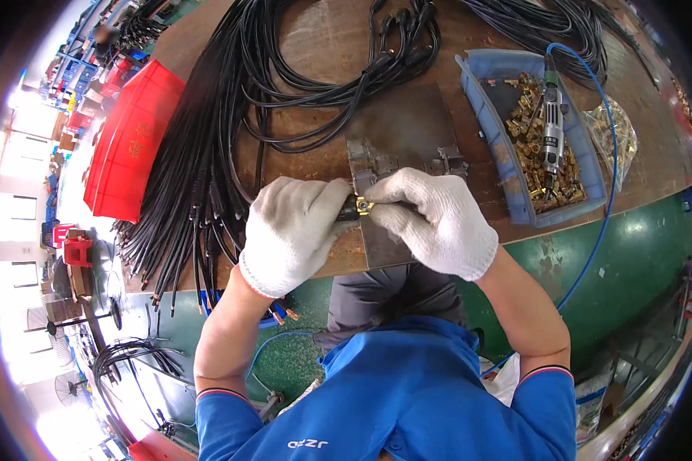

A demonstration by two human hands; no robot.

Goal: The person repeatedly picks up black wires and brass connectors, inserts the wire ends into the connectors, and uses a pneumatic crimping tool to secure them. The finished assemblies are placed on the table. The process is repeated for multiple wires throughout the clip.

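Observation:
Both my hands wear white knitted gloves and meet over the table's near edge. My left hand [291,230] is closed around the end of a black cable [349,210]. A small brass terminal [364,206] shows at the cable's tip, between the two hands. My right hand [435,221] pinches that terminal with thumb and forefinger. Just beyond the hands lies a dark metal plate [404,123] with small metal fixtures [447,163] on it.
A bundle of black cables [200,154] covers the table's left, beside a red bin [134,138]. Coiled cables [338,84] lie at the back. On the right, a blue bin [524,207] holds brass terminals [527,115] and an air tool [552,127] with a blue hose [612,154].

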